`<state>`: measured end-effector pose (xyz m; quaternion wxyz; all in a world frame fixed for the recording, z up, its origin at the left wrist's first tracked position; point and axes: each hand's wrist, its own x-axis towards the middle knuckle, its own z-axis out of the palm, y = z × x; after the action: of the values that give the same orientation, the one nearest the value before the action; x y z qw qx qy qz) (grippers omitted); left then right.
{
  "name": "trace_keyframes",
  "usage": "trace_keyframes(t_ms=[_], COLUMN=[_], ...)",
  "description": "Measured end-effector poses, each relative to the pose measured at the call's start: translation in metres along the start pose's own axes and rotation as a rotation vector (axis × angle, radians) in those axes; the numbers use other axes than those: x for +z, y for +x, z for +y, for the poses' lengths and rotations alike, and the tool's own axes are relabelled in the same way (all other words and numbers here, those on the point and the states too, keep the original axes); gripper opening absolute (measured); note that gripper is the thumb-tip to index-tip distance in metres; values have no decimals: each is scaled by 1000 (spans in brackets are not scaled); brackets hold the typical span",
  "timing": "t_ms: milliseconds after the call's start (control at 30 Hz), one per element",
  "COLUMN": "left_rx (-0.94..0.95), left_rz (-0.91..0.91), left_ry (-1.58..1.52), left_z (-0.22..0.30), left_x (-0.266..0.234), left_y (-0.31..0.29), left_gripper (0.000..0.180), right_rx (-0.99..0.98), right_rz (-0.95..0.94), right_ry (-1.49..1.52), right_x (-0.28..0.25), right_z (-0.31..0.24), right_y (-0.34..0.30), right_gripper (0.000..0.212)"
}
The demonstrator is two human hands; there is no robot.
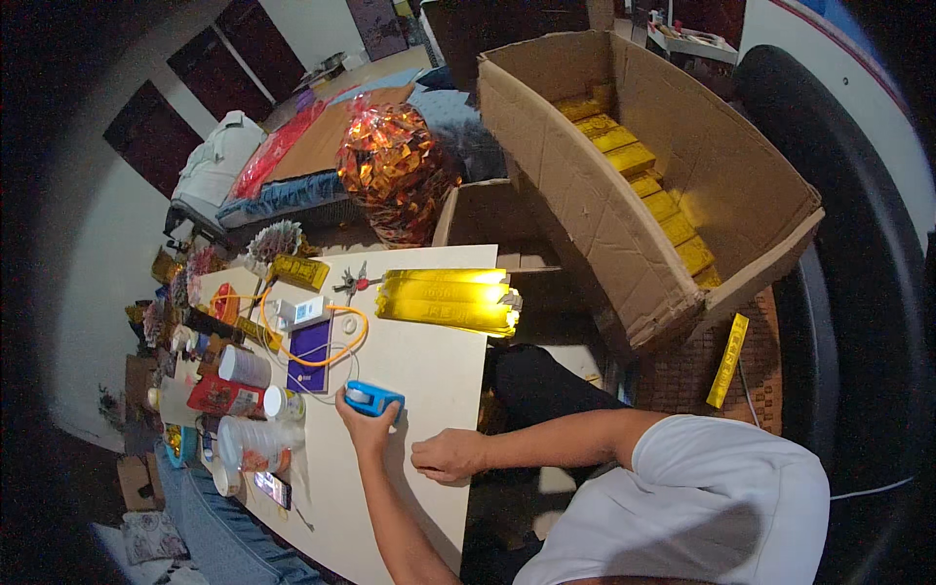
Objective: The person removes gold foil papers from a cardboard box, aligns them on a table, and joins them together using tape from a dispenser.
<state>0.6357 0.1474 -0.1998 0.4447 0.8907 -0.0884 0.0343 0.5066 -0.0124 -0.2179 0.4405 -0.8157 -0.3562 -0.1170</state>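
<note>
My left hand (367, 425) is closed around a blue tape dispenser (374, 398) near the middle of the cream table (341, 522). To the right of it, close to the table's near edge, my right hand (449, 455) rests with its fingers curled in. Whether anything small is inside those fingers cannot be seen. Farther back, a stack of shiny gold folded paper strips (444, 297) lies by the table's edge, apart from both hands. A purple flat box (310, 353) lies just beyond the dispenser, beside a looped orange cable (363, 343).
Jars and tubs, including a clear plastic jar (244, 444), crowd the table's left side near a phone (273, 489). Keys (357, 280) lie at the back. A large cardboard box (595, 214) holds gold blocks (624, 151). One gold strip (727, 361) lies at right.
</note>
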Motion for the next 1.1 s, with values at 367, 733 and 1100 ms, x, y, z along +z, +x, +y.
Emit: trace_keyframes(t_ms=[367,733,1100], left_rx=[-102,-178,25], left_rz=[247,525,227], left_ry=[1,126,-23], left_z=[-12,68,54], left_x=[-69,-14,51], left_y=[-75,-160,-163], left_gripper=[112,71,55], right_rx=[-2,130,642], right_rz=[44,-236,338], right_ry=[1,714,206], right_x=[9,-123,-466], right_z=[4,-90,-133], right_y=[-1,-34,-102], right_gripper=[15,22,33])
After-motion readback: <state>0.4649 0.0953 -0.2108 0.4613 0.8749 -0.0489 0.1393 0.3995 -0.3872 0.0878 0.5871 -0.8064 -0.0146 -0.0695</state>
